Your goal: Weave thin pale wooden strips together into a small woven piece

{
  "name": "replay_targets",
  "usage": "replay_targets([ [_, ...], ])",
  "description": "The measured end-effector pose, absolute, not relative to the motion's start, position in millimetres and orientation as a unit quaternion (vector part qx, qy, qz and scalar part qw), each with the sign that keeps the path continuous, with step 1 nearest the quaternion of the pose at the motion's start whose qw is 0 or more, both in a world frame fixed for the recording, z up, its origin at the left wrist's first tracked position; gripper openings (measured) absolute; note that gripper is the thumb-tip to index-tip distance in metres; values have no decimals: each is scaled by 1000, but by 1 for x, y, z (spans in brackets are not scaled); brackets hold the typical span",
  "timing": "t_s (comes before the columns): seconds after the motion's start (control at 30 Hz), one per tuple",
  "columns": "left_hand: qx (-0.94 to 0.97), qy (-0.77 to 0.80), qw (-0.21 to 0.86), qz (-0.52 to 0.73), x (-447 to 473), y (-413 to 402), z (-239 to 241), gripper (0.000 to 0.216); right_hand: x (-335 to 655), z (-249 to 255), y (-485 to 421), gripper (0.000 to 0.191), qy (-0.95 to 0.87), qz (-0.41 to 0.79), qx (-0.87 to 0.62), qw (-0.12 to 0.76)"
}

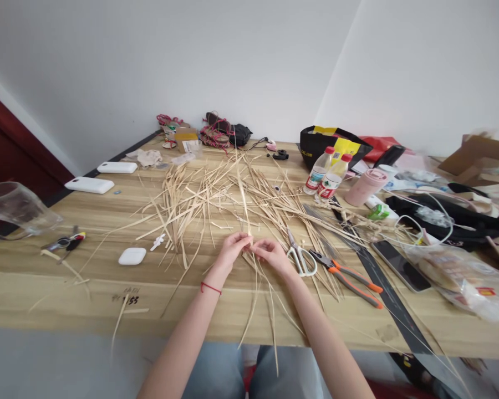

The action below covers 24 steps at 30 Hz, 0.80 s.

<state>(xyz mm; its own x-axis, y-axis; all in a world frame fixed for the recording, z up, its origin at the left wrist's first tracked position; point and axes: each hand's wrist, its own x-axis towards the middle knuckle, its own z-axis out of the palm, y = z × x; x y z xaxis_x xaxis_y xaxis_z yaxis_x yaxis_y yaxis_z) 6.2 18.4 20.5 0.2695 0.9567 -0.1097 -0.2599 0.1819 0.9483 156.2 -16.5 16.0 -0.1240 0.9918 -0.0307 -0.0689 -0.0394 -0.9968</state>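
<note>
Wooden worktop (158,303), broad, cluttered. Loose pale strips (183,205) in tangled heaps across middle. Held strips (244,202) in front of person, running from far side of heaps to near edge, one tail past it. Black bag (311,148) at far right. Left hand (232,249): grip narrow, fingertips pinching held strips. Right hand (272,255): same, just beside left. Orange-handled pliers (331,266) near right hand; scissors (296,249) between.

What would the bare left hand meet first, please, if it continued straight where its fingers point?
Probably the bare right hand, just beyond the thin tan strips being pinched, though depth is unclear.
</note>
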Motion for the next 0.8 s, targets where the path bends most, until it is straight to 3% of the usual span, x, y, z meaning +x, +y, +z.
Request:
replay_targets([
  [0.4, 503, 404, 641, 415, 9, 13, 27, 27, 160, 3, -10, 37, -495, 561, -464, 474],
  [0.8, 500, 332, 710, 369, 4, 18, 19, 29, 165, 16, -13, 29, -503, 603, -408, 466],
])
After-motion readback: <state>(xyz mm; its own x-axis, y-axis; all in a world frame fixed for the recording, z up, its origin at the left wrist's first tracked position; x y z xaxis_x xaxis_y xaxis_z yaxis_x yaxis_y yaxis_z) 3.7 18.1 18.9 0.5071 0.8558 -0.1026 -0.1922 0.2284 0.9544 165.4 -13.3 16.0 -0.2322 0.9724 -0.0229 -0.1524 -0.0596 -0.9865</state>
